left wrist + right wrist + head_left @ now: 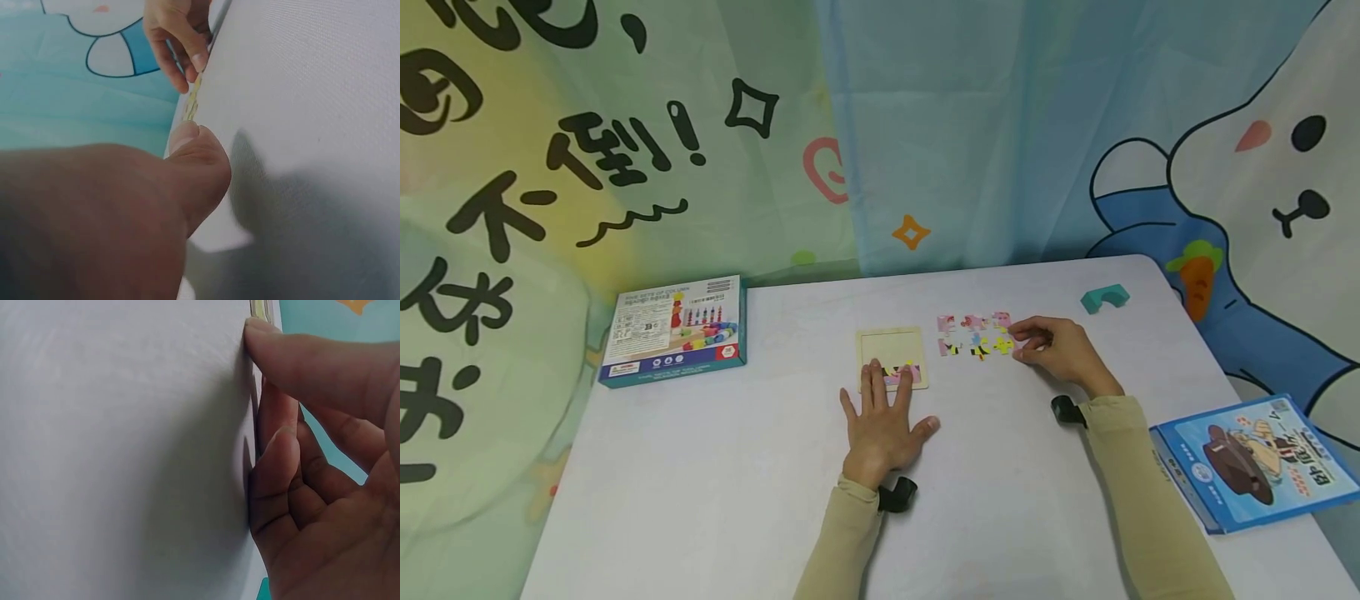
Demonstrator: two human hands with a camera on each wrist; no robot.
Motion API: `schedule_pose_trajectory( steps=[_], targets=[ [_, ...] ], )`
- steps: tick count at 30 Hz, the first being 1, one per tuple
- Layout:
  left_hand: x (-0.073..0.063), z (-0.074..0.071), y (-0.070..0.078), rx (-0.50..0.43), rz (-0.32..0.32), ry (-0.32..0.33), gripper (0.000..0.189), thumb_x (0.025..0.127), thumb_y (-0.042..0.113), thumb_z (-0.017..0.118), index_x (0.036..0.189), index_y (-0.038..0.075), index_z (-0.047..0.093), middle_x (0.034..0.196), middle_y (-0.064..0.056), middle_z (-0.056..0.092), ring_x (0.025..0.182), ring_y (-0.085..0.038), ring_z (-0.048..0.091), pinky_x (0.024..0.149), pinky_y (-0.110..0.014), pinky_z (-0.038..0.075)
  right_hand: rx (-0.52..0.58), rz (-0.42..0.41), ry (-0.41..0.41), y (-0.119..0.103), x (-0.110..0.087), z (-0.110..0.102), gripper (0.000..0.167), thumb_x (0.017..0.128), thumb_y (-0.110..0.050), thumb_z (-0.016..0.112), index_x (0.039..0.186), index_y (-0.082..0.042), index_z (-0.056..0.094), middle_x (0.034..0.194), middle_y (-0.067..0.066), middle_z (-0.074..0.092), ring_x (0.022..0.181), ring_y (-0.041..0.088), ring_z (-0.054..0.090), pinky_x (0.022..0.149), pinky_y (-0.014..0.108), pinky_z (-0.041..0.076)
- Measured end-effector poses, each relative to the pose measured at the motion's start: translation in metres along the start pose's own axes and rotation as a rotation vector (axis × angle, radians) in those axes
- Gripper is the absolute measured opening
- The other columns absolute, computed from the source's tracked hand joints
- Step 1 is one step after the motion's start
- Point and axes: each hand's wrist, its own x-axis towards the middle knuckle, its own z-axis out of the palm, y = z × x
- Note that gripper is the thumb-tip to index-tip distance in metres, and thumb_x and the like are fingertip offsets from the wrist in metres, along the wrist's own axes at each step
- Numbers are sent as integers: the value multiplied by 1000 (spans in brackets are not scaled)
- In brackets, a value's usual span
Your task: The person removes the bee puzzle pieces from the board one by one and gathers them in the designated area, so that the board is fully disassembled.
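My left hand (883, 433) lies flat with spread fingers, its fingertips on the lower part of a pale, shallow puzzle tray (860, 350). A strip of pink, yellow and black puzzle pieces (912, 374) sits along the tray's bottom, partly covered by those fingers. Loose puzzle pieces (977, 322) form two rows to the tray's right. My right hand (1063, 350) is at their right end, thumb and forefinger bent and apart beside a yellow piece (1003, 345). In the right wrist view the thumb (281, 353) touches down beside a piece's edge (259, 309); no piece shows between the fingertips.
A teal arch-shaped block (1104, 298) lies at the back right of the white table (715, 483). One boxed set (673, 329) stands at the back left, and a blue box (1262, 462) is at the right edge. A printed curtain (940, 133) hangs behind.
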Motion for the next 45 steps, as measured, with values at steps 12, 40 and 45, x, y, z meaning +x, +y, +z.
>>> schedule_pose_trajectory(
  steps=[12, 40, 45],
  targets=[
    [-1, -1, -3, -7, 14, 15, 85, 103, 62, 55, 171, 25, 23, 179, -21, 0, 167, -36, -2, 126, -75, 0, -7, 11, 11, -2, -1, 1, 35, 95, -16, 81, 128, -6, 74, 111, 16, 77, 94, 25, 66, 78, 23, 50],
    [-7, -7, 15, 77, -2, 66, 84, 102, 58, 60, 169, 17, 31, 178, -17, 14, 166, -39, 2, 128, -71, 5, 6, 21, -54, 3, 1, -6, 43, 95, -25, 83, 132, -6, 72, 113, 15, 75, 96, 24, 64, 79, 19, 49],
    [-4, -5, 22, 208, -9, 55, 85, 104, 61, 53, 169, 12, 27, 176, -13, 25, 166, -35, 12, 130, -66, 9, -9, 14, -76, -1, 3, -9, 45, 94, -27, 84, 132, -6, 72, 115, 15, 75, 98, 25, 66, 83, 21, 50]
  ],
)
